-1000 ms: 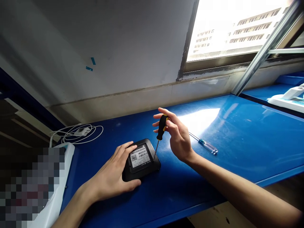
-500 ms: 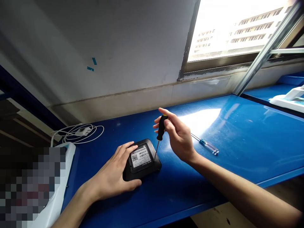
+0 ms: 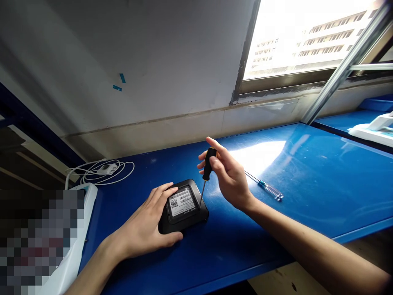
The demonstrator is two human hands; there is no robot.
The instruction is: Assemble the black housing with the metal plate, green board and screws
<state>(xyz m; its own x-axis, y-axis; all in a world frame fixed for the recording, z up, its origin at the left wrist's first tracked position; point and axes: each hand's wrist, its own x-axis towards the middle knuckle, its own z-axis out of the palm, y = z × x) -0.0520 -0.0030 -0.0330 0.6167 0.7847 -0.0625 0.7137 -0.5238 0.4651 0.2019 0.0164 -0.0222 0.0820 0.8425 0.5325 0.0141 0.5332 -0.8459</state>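
A flat black plastic device (image 3: pixel 201 216) with a white printed label (image 3: pixel 181 203) lies on the blue table. My left hand (image 3: pixel 150 219) grips its left side, fingers over the far edge and thumb along the near edge. In my right hand (image 3: pixel 230 176) is a screwdriver (image 3: pixel 209 164) with a black and yellow handle, held nearly upright. The index finger reaches past the top of the handle. Its thin shaft slants down to the right edge of the label recess; whether the tip sits in a screw is too small to tell.
Right of my hand lies a second screwdriver (image 3: pixel 270 191) with a clear handle. A coiled white cable with an adapter (image 3: pixel 107 169) rests at the back left, near a white machine edge (image 3: pixel 89 205). A metal post (image 3: pixel 334 82) stands at the back right of the table (image 3: pixel 322 184).
My right hand has shifted very slightly, with its index finger a little higher over the screwdriver handle. My left hand and the black device have stayed in place.
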